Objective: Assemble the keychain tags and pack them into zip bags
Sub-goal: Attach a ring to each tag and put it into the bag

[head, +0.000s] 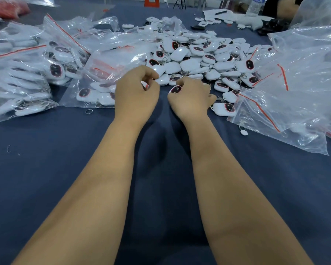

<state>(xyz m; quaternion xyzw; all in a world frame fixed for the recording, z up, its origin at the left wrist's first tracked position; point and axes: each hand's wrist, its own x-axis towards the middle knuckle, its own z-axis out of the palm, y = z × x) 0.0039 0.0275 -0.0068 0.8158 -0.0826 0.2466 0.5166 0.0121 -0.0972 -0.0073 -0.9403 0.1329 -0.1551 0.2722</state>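
Your right hand (189, 100) curls around one white tag (175, 89) and your left hand (137, 92) pinches something too small to tell, both at the near side of the big tag pile (199, 54) in the middle of the table (65, 169), with bags (23, 73) on both sides.

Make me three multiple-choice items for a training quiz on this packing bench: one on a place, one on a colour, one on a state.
1. Where does the loose pile of tags lie?
A. beyond the hands
B. on the floor
C. inside a box

2. What colour are the zip bags' seal strips?
A. green
B. red
C. yellow

3. What is the right hand doing?
A. lying flat
B. pointing
C. gripping a tag

Key: 1 A, the pile lies past both hands; 2 B, red lines cross the bags; 3 C, fingers curl round it.
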